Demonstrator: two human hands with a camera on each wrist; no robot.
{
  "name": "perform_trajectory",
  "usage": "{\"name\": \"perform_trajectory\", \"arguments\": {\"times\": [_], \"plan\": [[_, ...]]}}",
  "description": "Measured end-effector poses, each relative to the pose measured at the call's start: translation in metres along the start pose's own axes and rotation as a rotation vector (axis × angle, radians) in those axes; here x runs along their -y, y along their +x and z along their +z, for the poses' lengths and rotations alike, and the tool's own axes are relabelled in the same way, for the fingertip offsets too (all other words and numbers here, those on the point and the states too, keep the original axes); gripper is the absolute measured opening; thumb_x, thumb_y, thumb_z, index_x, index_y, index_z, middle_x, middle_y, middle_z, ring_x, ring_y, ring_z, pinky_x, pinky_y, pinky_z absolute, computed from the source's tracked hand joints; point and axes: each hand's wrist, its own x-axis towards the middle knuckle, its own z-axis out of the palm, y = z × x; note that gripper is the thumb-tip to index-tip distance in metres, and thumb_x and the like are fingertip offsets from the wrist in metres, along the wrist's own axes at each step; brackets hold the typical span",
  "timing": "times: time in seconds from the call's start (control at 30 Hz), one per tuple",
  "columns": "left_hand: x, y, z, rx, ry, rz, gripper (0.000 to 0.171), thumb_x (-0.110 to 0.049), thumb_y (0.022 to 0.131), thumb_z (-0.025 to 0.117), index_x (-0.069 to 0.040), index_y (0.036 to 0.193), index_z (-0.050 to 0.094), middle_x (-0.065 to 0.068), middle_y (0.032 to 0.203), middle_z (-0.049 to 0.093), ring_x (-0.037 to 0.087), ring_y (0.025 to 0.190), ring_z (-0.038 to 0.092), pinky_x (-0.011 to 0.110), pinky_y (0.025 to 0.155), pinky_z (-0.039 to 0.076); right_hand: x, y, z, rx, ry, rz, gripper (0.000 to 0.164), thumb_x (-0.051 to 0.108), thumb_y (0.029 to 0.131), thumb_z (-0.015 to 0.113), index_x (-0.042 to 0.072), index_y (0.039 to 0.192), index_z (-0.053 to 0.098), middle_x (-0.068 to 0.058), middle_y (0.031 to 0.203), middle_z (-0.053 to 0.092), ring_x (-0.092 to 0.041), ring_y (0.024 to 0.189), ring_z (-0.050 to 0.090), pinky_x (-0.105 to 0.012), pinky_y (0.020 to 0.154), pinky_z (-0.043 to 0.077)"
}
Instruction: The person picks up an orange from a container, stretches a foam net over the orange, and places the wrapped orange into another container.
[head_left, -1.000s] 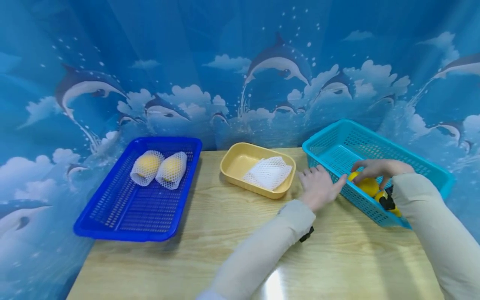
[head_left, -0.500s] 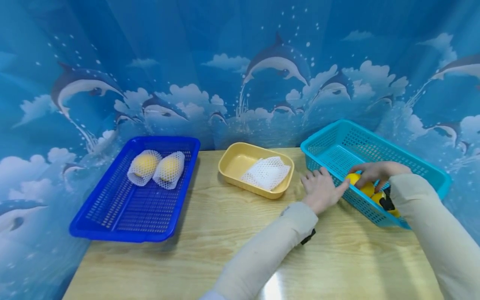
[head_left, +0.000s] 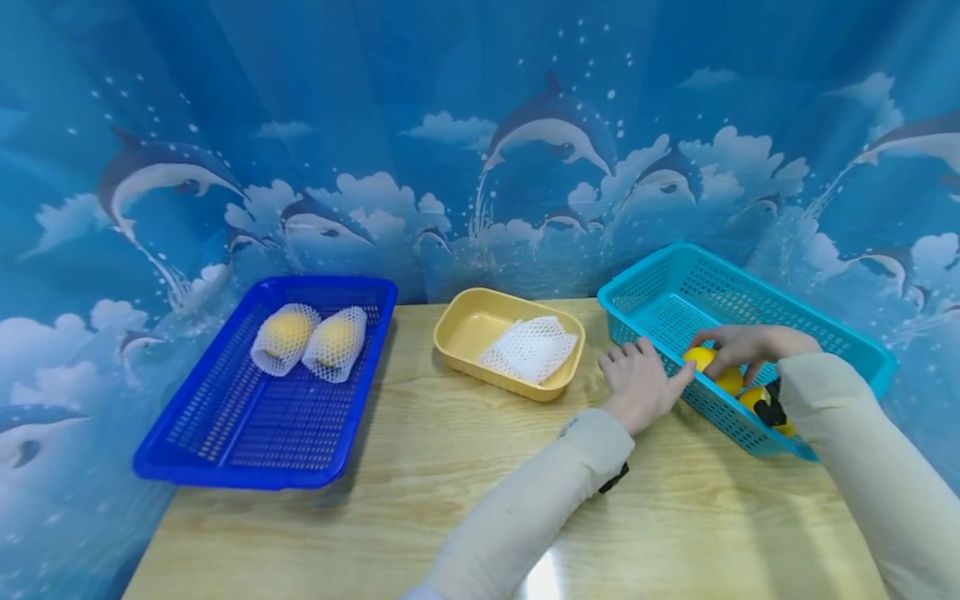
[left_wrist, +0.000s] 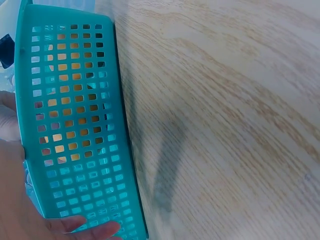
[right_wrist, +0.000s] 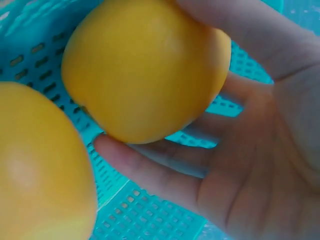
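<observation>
At the right in the head view stands a teal basket with smooth yellow fruits inside. My right hand reaches into it and holds one yellow fruit, thumb over the top and fingers curled beneath. Beside it lies a second yellow fruit, apart from the fingers. My left hand rests against the basket's near left side, thumb at the rim and fingers stretched outside along the perforated wall. The fruits' exact kind cannot be told.
A blue basket on the left holds two yellow fruits in white foam nets. Between the baskets, a yellow tray contains white foam nets. All stand on a wooden table before a dolphin-print curtain.
The right hand and its fruit have shifted only slightly within the teal basket. The left hand stays at the basket's side. The head view has moved a little.
</observation>
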Motion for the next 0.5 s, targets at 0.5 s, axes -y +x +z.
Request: {"name": "perform_trajectory", "arguments": {"times": [0.5], "plan": [[0.003,-0.004,-0.015,0.032,0.065,0.083,0.062,-0.063,0.100,0.024,-0.023,0.139,0.052,0.003,0.129,0.059,0.027,0.121,0.052,0.048,0.102,0.041,0.018,-0.027,-0.006,-0.124,-0.077,-0.073,0.077,0.028,0.086,0.077,-0.005,0.139,0.032,-0.033,0.121,0.046,-0.033,0.097,0.058,-0.051,0.073,0.057]]}}
